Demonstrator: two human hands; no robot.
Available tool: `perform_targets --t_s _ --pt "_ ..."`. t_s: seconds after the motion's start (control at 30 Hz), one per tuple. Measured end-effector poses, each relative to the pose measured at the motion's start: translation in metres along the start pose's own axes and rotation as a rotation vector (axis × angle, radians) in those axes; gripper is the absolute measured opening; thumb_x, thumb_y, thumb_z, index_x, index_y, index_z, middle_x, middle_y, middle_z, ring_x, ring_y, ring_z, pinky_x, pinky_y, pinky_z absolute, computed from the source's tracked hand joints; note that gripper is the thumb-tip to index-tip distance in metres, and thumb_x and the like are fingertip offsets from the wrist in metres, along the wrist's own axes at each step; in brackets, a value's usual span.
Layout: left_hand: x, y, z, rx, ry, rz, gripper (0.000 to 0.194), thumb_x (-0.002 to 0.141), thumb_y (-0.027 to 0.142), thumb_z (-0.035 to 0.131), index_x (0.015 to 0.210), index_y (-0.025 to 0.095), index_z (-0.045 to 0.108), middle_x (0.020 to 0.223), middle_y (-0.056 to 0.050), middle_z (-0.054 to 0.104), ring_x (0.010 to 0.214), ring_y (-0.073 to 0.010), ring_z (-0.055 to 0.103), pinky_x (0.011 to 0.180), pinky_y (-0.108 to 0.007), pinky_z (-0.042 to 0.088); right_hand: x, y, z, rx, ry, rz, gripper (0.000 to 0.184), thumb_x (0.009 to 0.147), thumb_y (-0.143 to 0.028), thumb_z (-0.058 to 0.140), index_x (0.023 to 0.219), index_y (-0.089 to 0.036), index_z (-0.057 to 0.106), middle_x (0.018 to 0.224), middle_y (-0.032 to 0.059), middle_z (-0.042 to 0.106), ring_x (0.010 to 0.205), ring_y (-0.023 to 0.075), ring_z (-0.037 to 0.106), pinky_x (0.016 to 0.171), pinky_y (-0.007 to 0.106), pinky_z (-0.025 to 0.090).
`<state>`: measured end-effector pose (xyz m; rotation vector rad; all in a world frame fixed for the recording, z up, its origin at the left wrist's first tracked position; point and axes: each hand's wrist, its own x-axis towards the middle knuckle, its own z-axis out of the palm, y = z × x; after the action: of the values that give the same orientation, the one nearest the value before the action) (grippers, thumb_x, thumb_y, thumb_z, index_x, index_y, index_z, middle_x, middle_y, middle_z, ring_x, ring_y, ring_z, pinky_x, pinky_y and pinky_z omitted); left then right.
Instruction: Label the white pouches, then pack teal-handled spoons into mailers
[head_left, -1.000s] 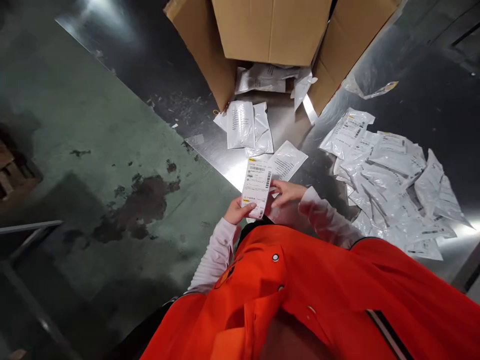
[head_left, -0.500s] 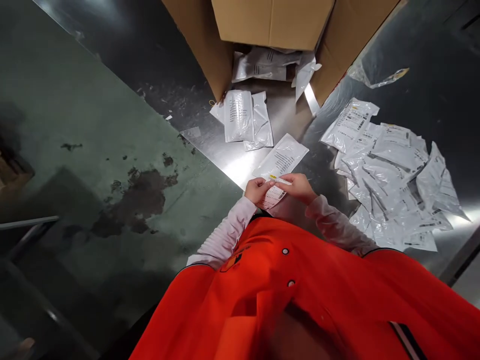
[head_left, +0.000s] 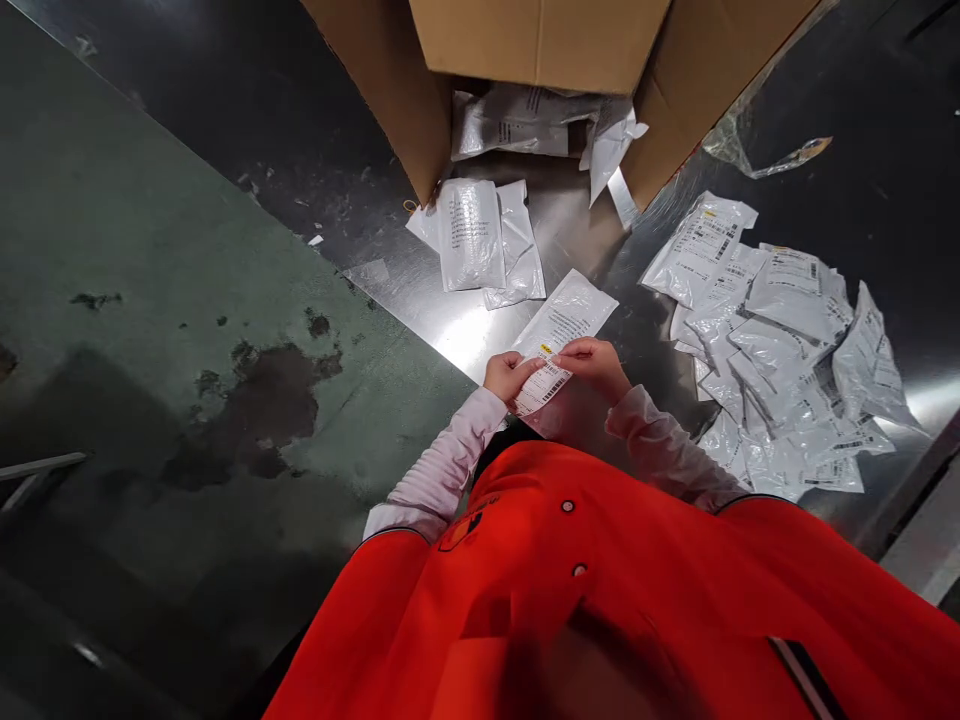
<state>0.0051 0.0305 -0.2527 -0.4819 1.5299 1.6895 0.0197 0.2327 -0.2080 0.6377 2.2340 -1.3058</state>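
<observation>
A white bubble mailer (head_left: 576,308) with printed text lies slanted on the metal table in front of my body. Over its near end is a white shipping label (head_left: 541,390) with a yellow mark and barcodes. My left hand (head_left: 508,376) pinches the label's left edge between thumb and fingers. On the opposite side my right hand (head_left: 598,364) is closed on the label's upper right edge. Whether the label's underside touches the mailer is hidden. Just beyond, more white bubble mailers (head_left: 472,235) lie overlapping.
An open cardboard box (head_left: 540,45) lies at the back with white mailers (head_left: 517,125) inside its mouth. To the right is a heap of labelled mailers (head_left: 780,340). Clear plastic film (head_left: 739,150) lies beyond it. The metal table's left edge (head_left: 390,300) borders the green floor (head_left: 150,250).
The label, raised and partly folded toward me before, now lies flatter over the mailer's near end. Both hands keep hold of it, and the left has moved slightly left. The camera view has shifted slightly.
</observation>
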Motion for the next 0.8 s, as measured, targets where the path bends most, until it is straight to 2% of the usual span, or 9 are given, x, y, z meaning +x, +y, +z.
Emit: perform_targets --t_s 0.1,0.2,0.33,0.43,0.53,0.6,0.63,0.7,0.8 --pt "0.009 -0.005 -0.013 -0.084 -0.223 -0.078 0.062 0.036 0.045 0.102 0.08 0.012 0.074 0.072 -0.002 0.072 0.067 -0.0165 0.063 0.063 -0.028 0.048 0.021 -0.006 -0.007 -0.058 0.087 -0.013 0.029 0.073 -0.048 0.083 0.074 -0.019 0.079 0.081 0.005 0.076 0.082 0.0227 0.071 0.076 0.032 0.057" --pt "0.014 -0.014 -0.034 -0.127 -0.405 -0.189 0.068 0.036 0.04 0.103 0.093 0.01 0.079 0.089 -0.011 0.08 0.076 -0.024 0.072 0.074 -0.036 0.057 0.06 -0.015 -0.026 -0.194 0.24 -0.004 0.024 0.076 -0.04 0.081 0.079 -0.016 0.08 0.083 0.0063 0.075 0.086 0.0235 0.07 0.084 0.035 0.057" --pt "0.013 -0.031 -0.059 -0.129 -0.371 -0.244 0.066 0.04 0.044 0.103 0.092 0.01 0.081 0.088 -0.013 0.081 0.074 -0.0252 0.075 0.073 -0.037 0.06 0.107 -0.015 -0.049 -0.421 0.34 0.067 0.02 0.076 -0.031 0.083 0.087 -0.013 0.081 0.108 0.0114 0.074 0.105 0.0247 0.068 0.101 0.038 0.052" --pt "0.008 -0.047 -0.068 -0.117 -0.353 -0.322 0.066 0.037 0.042 0.104 0.09 0.01 0.081 0.084 -0.014 0.081 0.069 -0.0245 0.074 0.068 -0.036 0.061 0.118 -0.006 -0.053 -0.498 0.317 0.122 0.025 0.08 -0.032 0.081 0.096 -0.012 0.081 0.127 0.0156 0.067 0.12 0.0274 0.063 0.11 0.041 0.048" --pt "-0.003 -0.063 -0.077 -0.096 -0.339 -0.417 0.06 0.035 0.036 0.105 0.082 0.009 0.079 0.079 -0.013 0.08 0.065 -0.0241 0.073 0.065 -0.035 0.06 0.111 0.002 -0.045 -0.572 0.36 0.148 0.053 0.082 -0.039 0.081 0.127 -0.011 0.073 0.144 0.0224 0.057 0.137 0.0387 0.051 0.116 0.056 0.042" --pt "-0.014 -0.074 -0.085 -0.104 -0.323 -0.456 0.057 0.036 0.033 0.104 0.081 0.01 0.079 0.077 -0.012 0.08 0.065 -0.0238 0.072 0.064 -0.034 0.059 0.103 0.003 -0.033 -0.668 0.405 0.07 0.08 0.086 -0.048 0.077 0.152 -0.01 0.052 0.16 0.0271 0.041 0.149 0.0463 0.035 0.12 0.068 0.032" --pt "-0.021 -0.078 -0.089 -0.112 -0.316 -0.467 0.056 0.037 0.034 0.104 0.083 0.011 0.08 0.078 -0.012 0.08 0.065 -0.0236 0.072 0.063 -0.034 0.059 0.098 0.003 -0.024 -0.731 0.377 -0.017 0.087 0.089 -0.052 0.072 0.159 -0.01 0.042 0.166 0.0272 0.033 0.155 0.0476 0.025 0.122 0.071 0.023" --pt "-0.034 -0.085 -0.096 -0.121 -0.306 -0.492 0.059 0.036 0.036 0.104 0.084 0.012 0.08 0.079 -0.012 0.081 0.064 -0.0232 0.073 0.061 -0.034 0.059 0.09 0.003 -0.005 -0.852 0.17 -0.234 0.082 0.097 -0.054 0.059 0.163 -0.011 0.036 0.172 0.0232 0.025 0.161 0.044 0.012 0.127 0.071 0.007" --pt "-0.051 -0.086 -0.103 -0.103 -0.278 -0.508 0.062 0.029 0.038 0.104 0.079 0.012 0.079 0.075 -0.011 0.08 0.061 -0.0222 0.072 0.06 -0.033 0.059 0.082 0.005 0.017 -0.908 -0.185 -0.4 0.069 0.101 -0.051 0.051 0.159 -0.015 0.044 0.171 0.0182 0.032 0.163 0.0372 0.015 0.129 0.065 -0.003"
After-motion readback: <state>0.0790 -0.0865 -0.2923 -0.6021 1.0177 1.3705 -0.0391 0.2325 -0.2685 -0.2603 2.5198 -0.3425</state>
